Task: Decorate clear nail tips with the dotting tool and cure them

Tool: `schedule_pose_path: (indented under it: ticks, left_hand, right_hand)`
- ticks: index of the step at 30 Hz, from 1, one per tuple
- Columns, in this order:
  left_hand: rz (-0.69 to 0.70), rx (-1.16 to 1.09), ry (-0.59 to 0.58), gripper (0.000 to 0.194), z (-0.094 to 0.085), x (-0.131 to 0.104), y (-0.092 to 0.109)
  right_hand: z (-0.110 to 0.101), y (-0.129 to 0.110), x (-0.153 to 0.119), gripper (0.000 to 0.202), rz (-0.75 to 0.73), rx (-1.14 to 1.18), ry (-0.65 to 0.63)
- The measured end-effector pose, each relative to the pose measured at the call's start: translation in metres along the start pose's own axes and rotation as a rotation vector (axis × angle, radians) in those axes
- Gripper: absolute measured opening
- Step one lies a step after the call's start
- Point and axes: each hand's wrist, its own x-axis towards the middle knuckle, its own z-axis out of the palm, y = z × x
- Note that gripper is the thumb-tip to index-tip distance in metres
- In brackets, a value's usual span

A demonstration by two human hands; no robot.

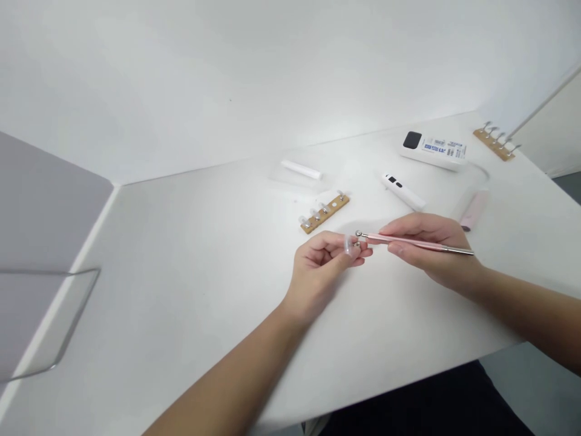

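My left hand (pixel 313 272) is closed in a pinch around a small clear nail tip (pixel 348 244), with a bit of metal showing beside it at the fingertips. Between the fingers of my right hand (pixel 438 248) lies a slim pink dotting tool (pixel 408 240) with silver ends. Its round metal head points left and sits very close to the nail tip; whether they touch I cannot tell. Just beyond my left hand is a cork-coloured strip (pixel 327 213) with several small metal stands, some carrying clear nail tips, and a bare white spot between two of them.
Behind the strip, a white pen-like stick (pixel 302 169) rests on a clear sheet or tray. A white handheld device (pixel 403 191), a larger white box with a dark panel (pixel 433 151), a pink tube (pixel 474 210) and a second stand strip (pixel 497 143) lie to the right. A wire-edged panel (pixel 75 327) is at left.
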Motion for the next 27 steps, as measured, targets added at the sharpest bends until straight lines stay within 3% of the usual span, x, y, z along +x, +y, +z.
schedule_pose_path:
  ticks: [20,27]
  left_hand:
    - [0.002,0.054,-0.080,0.022,-0.0016,-0.0014,0.0016]
    - [0.004,0.053,-0.075,0.023,-0.0003,-0.0013,0.0012]
  right_hand:
    - [-0.0034,-0.0019,-0.0001,0.012,0.029,-0.002,-0.077]
    - [-0.0064,-0.0027,-0.0001,0.023,-0.020,-0.009,-0.150]
